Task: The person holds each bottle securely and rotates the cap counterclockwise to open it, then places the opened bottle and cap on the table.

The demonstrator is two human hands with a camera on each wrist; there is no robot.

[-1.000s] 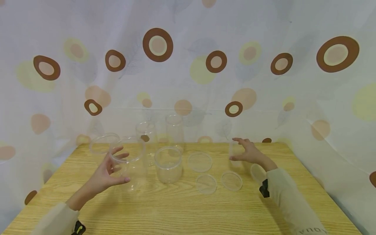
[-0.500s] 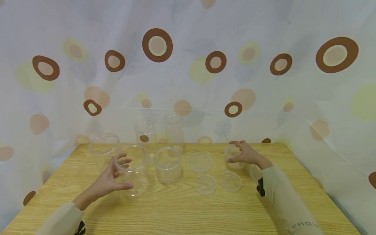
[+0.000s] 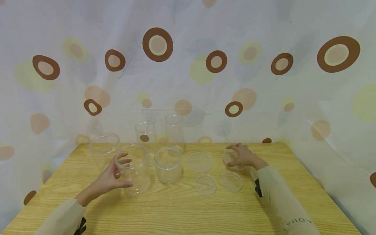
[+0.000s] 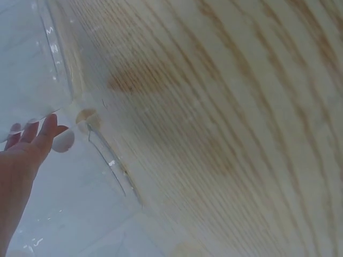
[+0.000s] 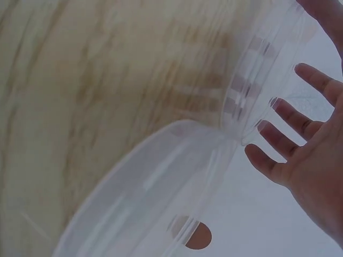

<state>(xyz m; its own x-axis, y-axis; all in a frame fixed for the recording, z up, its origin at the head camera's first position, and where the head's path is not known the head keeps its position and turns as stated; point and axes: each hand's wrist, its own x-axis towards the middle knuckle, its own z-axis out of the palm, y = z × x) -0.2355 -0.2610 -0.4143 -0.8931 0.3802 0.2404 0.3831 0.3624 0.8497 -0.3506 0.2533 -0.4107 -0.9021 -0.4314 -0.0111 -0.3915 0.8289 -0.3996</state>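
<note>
My left hand (image 3: pixel 107 179) grips a clear wide-mouthed plastic jar (image 3: pixel 139 184) from its left side, thumb in front and fingers seen through the wall. The jar stands upright on the table. In the left wrist view, fingers (image 4: pixel 47 131) show beside its transparent wall. At the right, my right hand (image 3: pixel 242 156) holds a clear round lid (image 3: pixel 227 158) by its edge, low at the table. Its fingertips meet the lid's rim in the right wrist view, where another clear lid (image 5: pixel 139 182) lies nearer the camera. That second lid is partly hidden behind the right wrist in the head view.
A short clear jar (image 3: pixel 168 173) stands right of the held one. Two tall jars, one at the back (image 3: pixel 174 133), stand behind, and a wide jar (image 3: pixel 101 153) at the left. Several flat lids, such as the rear lid (image 3: pixel 199 162), lie mid-table. A patterned curtain (image 3: pixel 188 81) hangs behind.
My left hand has brought the jar down and toward me, slightly right, onto the table. My right hand has moved slightly left, and its lid has tipped from upright to nearly flat.
</note>
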